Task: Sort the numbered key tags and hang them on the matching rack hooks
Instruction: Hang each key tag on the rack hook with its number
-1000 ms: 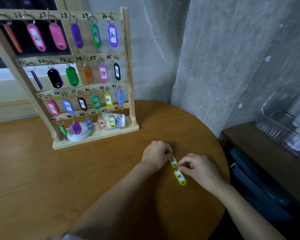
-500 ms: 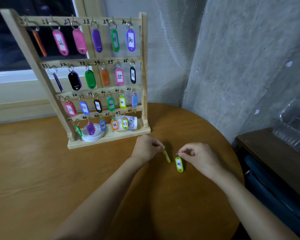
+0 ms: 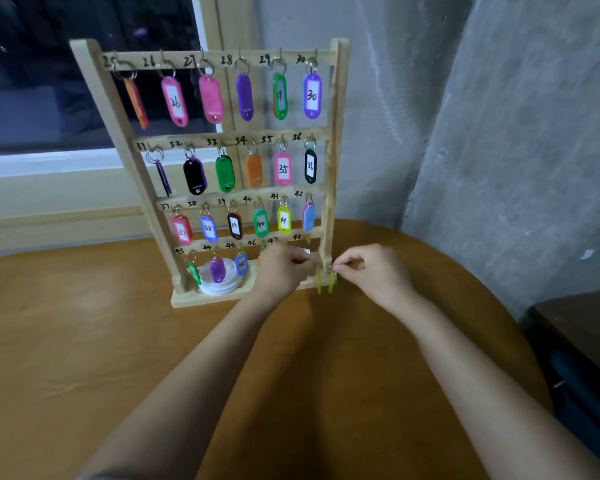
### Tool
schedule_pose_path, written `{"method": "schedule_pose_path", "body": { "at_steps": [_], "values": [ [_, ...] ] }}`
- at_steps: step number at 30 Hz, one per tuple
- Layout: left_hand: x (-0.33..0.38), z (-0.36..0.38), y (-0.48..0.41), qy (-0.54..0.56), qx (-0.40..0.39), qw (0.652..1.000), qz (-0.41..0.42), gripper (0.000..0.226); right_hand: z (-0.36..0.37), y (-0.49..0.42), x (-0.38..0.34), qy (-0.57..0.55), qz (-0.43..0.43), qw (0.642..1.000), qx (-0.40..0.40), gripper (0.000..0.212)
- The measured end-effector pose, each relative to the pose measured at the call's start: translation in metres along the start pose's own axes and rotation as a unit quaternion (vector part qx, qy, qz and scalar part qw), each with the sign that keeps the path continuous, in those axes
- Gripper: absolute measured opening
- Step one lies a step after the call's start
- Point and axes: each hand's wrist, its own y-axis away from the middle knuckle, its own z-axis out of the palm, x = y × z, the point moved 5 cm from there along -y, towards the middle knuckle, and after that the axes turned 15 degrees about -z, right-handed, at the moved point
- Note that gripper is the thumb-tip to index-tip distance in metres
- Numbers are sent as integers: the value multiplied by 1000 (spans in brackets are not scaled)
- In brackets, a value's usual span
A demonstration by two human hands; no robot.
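A wooden key rack [image 3: 330,161] stands on the round wooden table [image 3: 84,341], with numbered rows from 25 to 48 and coloured tags hanging on most hooks. My left hand [image 3: 283,271] is at the rack's bottom right, by the hooks marked 47 and 48, and pinches a yellow-green tag [image 3: 319,282] that hangs edge-on. My right hand [image 3: 371,268] pinches the ring of a second yellow-green tag [image 3: 331,283] just right of the rack's post. Both tags hang close together in front of the rack's base. My left hand hides the tags on hooks 46 and 47.
A white round lid stack [image 3: 219,285] sits on the rack's base behind the bottom row. A concrete wall [image 3: 499,133] rises close behind and to the right. A dark side table [image 3: 582,327] stands at the right edge. A window [image 3: 49,81] is behind the rack.
Both hands lifted the two yellow-green tags off the table and carried them forward to the rack's bottom right corner. The tags, once lying flat, now hang edge-on.
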Motion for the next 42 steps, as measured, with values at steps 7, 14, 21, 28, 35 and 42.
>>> {"method": "schedule_pose_path", "body": {
  "at_steps": [7, 14, 21, 28, 35, 42],
  "values": [
    [11, -18, -13, 17, 86, 996, 17, 12, 17, -25, -3, -8, -16, 1000, 7, 5],
    [13, -14, -13, -62, 118, 991, 0, 16, 18, -39, -4, -17, -20, 1000, 9, 8],
    [11, -13, -15, -133, 152, 979, 4, 21, 17, -54, -9, 8, 29, 998, 49, 11],
    [0, -21, -5, -144, 151, 978, 21, 16, 28, -57, -9, 93, 66, 993, 37, 12],
    [-76, -42, 32, -82, 150, 985, -22, 12, 50, -17, 9, 28, 68, 997, 29, 19],
    [-137, -74, 42, -49, 193, 978, -65, 37, 68, -11, -2, 76, 3, 997, 9, 48]
  ]
}}
